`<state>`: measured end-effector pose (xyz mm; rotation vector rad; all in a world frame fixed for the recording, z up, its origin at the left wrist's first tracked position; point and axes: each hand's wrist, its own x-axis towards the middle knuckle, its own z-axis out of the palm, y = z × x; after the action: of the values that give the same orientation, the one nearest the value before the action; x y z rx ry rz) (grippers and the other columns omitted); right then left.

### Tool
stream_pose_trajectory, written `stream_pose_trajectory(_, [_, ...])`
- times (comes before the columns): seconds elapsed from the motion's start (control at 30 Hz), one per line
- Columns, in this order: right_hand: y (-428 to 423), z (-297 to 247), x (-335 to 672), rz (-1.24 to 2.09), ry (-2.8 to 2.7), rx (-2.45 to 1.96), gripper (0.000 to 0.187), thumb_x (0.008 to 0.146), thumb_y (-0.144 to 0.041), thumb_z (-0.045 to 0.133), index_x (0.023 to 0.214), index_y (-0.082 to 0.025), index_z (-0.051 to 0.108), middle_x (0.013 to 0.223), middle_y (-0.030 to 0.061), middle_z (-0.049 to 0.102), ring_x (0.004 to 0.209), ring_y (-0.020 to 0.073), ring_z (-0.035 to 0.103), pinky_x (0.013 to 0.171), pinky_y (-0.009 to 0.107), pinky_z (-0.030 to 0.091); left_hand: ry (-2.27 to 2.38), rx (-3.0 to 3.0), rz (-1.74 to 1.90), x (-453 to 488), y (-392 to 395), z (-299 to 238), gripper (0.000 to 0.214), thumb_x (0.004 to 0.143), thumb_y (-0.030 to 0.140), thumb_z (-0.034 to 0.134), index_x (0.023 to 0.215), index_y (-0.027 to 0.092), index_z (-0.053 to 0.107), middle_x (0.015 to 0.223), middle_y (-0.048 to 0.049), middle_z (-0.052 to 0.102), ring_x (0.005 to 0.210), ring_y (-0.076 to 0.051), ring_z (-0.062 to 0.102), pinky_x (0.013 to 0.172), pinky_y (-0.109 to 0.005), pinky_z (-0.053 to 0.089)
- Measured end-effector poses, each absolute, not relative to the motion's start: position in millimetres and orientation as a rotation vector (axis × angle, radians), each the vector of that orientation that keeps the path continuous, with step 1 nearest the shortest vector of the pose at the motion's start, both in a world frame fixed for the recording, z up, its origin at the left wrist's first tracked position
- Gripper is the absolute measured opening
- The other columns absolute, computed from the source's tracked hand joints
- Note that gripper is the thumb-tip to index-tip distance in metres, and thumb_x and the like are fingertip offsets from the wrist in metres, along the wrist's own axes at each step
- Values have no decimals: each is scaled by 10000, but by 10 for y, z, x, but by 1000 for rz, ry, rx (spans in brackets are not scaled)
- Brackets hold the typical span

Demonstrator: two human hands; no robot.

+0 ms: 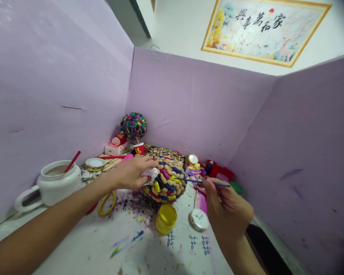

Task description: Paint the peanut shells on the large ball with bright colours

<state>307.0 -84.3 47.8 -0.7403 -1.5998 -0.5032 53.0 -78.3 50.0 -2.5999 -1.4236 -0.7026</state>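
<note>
A dome made of peanut shells (166, 181), partly painted yellow, blue, pink and red, sits on the paint-stained white table (83, 248). My left hand (132, 172) is closed on its left side and presses a white tissue (150, 174) against it. My right hand (226, 206) pinches a thin blue paintbrush (200, 181) whose tip touches a yellow shell on the dome. An open jar of yellow paint (166, 218) stands just in front of the dome, and its white lid (199, 219) lies to the right.
A white jug (53, 183) with a red stick stands at the left. A multicoloured ball on a stick (133, 125), boxes, a red cup and loose shells lie behind the dome. More paint pots (215, 170) cluster at the right. Purple boards (195, 103) wall in the table.
</note>
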Motion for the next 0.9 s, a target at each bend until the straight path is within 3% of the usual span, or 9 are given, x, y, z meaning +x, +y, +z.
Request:
stream_pose_trajectory(0.7, [-819,427,3065,-330,-1666,-688,154,880,-215,550,762,-176,642,621,3,699,502,119,635,500,202,459,-1410,-2613,-702,537,-768,508,396,743,114,553,1133,183,554,1032,-66,577,952,-226,594,793,-296,481])
stream_pose_trajectory(0.9, [-823,453,3106,-331,-1613,-731,168,877,-233,554,741,-176,634,575,-15,667,456,103,594,463,197,426,-1371,-2636,-737,503,-714,462,443,748,103,534,1182,192,522,1064,-61,580,1007,-220,571,881,-314,455])
